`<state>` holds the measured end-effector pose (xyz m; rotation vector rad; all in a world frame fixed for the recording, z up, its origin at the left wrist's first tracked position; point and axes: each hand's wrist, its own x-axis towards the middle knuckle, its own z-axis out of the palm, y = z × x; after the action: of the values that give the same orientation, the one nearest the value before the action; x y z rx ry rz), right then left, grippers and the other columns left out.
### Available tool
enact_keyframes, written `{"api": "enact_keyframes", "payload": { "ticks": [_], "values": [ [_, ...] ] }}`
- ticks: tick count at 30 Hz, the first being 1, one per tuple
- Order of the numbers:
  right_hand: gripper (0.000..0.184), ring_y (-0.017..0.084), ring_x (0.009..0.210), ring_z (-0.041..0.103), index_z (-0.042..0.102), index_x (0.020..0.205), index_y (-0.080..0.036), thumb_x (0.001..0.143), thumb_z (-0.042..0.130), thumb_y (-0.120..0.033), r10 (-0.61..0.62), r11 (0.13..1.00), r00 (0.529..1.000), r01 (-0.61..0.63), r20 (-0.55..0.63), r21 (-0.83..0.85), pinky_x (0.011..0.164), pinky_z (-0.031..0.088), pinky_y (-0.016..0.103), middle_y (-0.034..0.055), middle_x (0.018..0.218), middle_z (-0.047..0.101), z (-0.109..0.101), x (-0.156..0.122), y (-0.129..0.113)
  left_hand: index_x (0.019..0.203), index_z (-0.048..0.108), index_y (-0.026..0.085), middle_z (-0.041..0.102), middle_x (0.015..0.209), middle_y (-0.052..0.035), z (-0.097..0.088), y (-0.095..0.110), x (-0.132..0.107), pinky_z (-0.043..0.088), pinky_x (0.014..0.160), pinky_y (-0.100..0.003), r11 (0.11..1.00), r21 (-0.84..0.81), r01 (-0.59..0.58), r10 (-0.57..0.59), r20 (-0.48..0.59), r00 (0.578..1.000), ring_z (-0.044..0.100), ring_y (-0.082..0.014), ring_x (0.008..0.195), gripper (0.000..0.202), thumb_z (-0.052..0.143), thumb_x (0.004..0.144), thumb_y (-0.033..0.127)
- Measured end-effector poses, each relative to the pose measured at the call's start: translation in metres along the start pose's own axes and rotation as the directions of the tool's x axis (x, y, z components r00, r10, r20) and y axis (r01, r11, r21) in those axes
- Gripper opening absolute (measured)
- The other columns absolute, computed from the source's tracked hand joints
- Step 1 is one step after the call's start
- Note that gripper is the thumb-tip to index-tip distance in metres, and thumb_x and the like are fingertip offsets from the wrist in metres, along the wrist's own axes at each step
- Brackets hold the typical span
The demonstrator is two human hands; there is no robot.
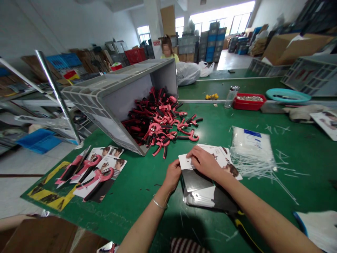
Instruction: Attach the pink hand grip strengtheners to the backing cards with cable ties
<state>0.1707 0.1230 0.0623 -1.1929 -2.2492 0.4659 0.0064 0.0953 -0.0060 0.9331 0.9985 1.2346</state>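
My left hand (pixel 172 174) pinches the lower left edge of a white printed card (pixel 185 162) with a small hang hole. My right hand (pixel 204 162) lies over the same card, fingers curled on its top. Under it sits a stack of printed cards (pixel 204 193) on the green table (pixel 137 182). A heap of pink and black hand grippers (pixel 162 121) spills from a tipped grey crate (pixel 116 98) just beyond my hands. At the left lie finished cards with pink hand grippers fastened to them (pixel 89 174).
A bag of white cable ties (pixel 251 144) with loose ties lies to the right. Further back stand a red tray (pixel 249 101), a clear jar (pixel 231 95) and a teal dish (pixel 288 95). A person (pixel 168 49) stands at the far end. Metal shelving (pixel 56 91) rises on the left.
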Motion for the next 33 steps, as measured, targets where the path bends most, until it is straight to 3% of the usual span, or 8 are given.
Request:
{"api": "enact_keyframes", "payload": {
  "ticks": [9, 13, 18, 21, 24, 27, 30, 33],
  "values": [
    [0.007, 0.017, 0.084, 0.058, 0.066, 0.087, -0.021, 0.089, 0.06, -0.019, -0.027, 0.997, 0.999, 0.023, 0.046, 0.075, 0.075, 0.043, 0.028, 0.0028, 0.089, 0.061, -0.006, -0.002, 0.0, 0.102, 0.065, 0.015, 0.07, 0.096, -0.0064, -0.002, 0.008, -0.002, 0.051, 0.078, -0.028, 0.938, -0.344, 0.043, -0.045, 0.003, 0.999, 0.066, -0.0168, 0.084, 0.032, 0.074, 0.075, 0.03],
    [0.011, 0.017, 0.084, 0.06, 0.067, 0.087, -0.022, 0.093, 0.058, -0.026, -0.01, 0.984, 1.0, 0.006, 0.021, 0.18, 0.076, 0.043, 0.029, 0.0014, 0.086, 0.065, -0.005, 0.001, -0.002, 0.104, 0.066, 0.017, 0.067, 0.085, -0.0022, -0.013, 0.019, 0.009, 0.047, 0.062, -0.022, 0.99, -0.136, 0.046, -0.051, -0.03, 0.998, 0.061, -0.0127, 0.071, 0.035, 0.069, 0.081, 0.043],
    [0.014, 0.018, 0.084, 0.063, 0.066, 0.091, -0.023, 0.094, 0.054, -0.03, 0.077, 0.928, 0.99, -0.028, -0.117, 0.371, 0.08, 0.047, 0.031, 0.002, 0.089, 0.069, -0.021, -0.009, -0.006, 0.099, 0.071, 0.012, 0.067, 0.074, -0.0028, -0.009, 0.042, 0.027, 0.038, 0.051, -0.021, 0.981, 0.127, 0.149, -0.165, 0.124, 0.979, 0.055, -0.0113, 0.058, 0.042, 0.078, 0.071, 0.043],
    [0.018, 0.021, 0.091, 0.064, 0.065, 0.102, -0.024, 0.095, 0.051, -0.033, 0.271, 0.916, 0.881, -0.113, -0.387, 0.385, 0.086, 0.048, 0.035, 0.0048, 0.098, 0.07, -0.044, -0.033, -0.001, 0.096, 0.069, 0.014, 0.071, 0.084, -0.0052, 0.005, 0.048, 0.012, 0.045, 0.061, -0.023, 0.989, 0.139, 0.053, -0.052, -0.011, 0.999, 0.061, -0.0144, 0.067, 0.037, 0.074, 0.074, 0.042],
    [0.024, 0.023, 0.095, 0.064, 0.06, 0.116, -0.025, 0.097, 0.048, -0.034, 0.402, 0.904, 0.754, -0.239, -0.519, 0.354, 0.086, 0.048, 0.039, 0.0065, 0.104, 0.069, -0.06, -0.062, 0.014, 0.101, 0.062, 0.018, 0.068, 0.076, -0.0017, 0.016, 0.044, -0.026, 0.042, 0.051, -0.023, 0.978, 0.2, 0.064, -0.06, -0.029, 0.998, 0.057, -0.0123, 0.051, 0.035, 0.069, 0.079, 0.044],
    [0.02, 0.027, 0.105, 0.059, 0.064, 0.107, -0.025, 0.095, 0.049, -0.031, 0.284, 0.959, 0.873, -0.258, -0.397, 0.118, 0.093, 0.042, 0.046, 0.0082, 0.109, 0.067, -0.056, -0.08, 0.03, 0.095, 0.063, 0.02, 0.064, 0.061, 0.0019, 0.01, 0.044, -0.056, 0.036, 0.045, -0.021, 0.911, 0.396, 0.112, -0.165, 0.103, 0.981, 0.052, -0.0116, 0.043, 0.029, 0.067, 0.081, 0.045],
    [0.02, 0.028, 0.115, 0.053, 0.065, 0.108, -0.026, 0.096, 0.048, -0.026, 0.166, 0.982, 0.95, -0.184, -0.265, -0.045, 0.098, 0.035, 0.049, 0.0082, 0.117, 0.064, -0.044, -0.083, 0.04, 0.088, 0.068, 0.02, 0.063, 0.056, 0.0008, -0.009, 0.057, -0.046, 0.036, 0.047, -0.023, 0.809, 0.587, 0.037, -0.201, 0.216, 0.955, 0.051, -0.0131, 0.042, 0.029, 0.058, 0.088, 0.047],
    [0.021, 0.027, 0.116, 0.052, 0.064, 0.11, -0.027, 0.097, 0.047, -0.024, 0.136, 0.985, 0.959, -0.158, -0.249, -0.073, 0.097, 0.035, 0.048, 0.0076, 0.119, 0.063, -0.036, -0.079, 0.044, 0.099, 0.068, 0.022, 0.067, 0.066, -0.0015, -0.02, 0.065, 0.009, 0.044, 0.062, -0.027, 0.666, 0.728, -0.162, 0.098, 0.13, 0.987, 0.059, -0.0173, 0.056, 0.026, 0.051, 0.092, 0.041]
  ]
}}
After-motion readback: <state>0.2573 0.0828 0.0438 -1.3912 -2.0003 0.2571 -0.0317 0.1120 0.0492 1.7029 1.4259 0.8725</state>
